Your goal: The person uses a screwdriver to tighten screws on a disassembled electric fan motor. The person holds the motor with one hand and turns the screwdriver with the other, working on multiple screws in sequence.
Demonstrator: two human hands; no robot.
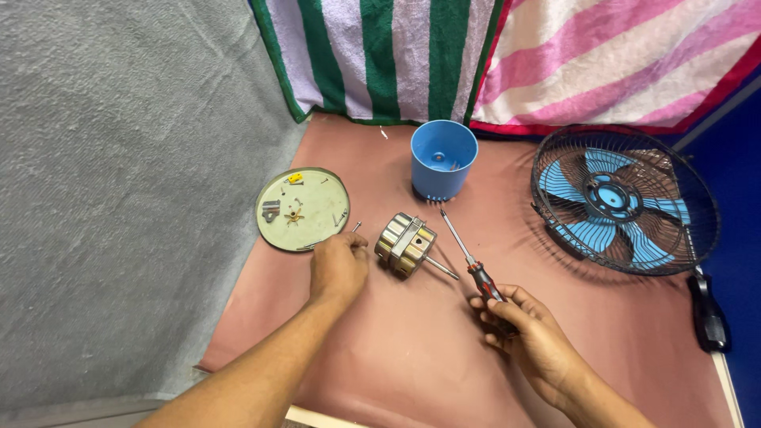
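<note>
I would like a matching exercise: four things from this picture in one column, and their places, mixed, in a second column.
1. red-handled screwdriver
2. round pale metal lid
3. blue plastic cup
4. black wire fan cage

A. far right
B. by the striped cloth
C. in the right hand
D. left, beyond the left hand

Pairs: 1-C, 2-D, 3-B, 4-A

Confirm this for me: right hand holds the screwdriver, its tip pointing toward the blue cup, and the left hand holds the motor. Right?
Not quite. The head view shows the left hand beside the motor, not holding it; it pinches a small screw by the round plate. The right hand does hold the screwdriver, tip toward the blue cup.
</note>
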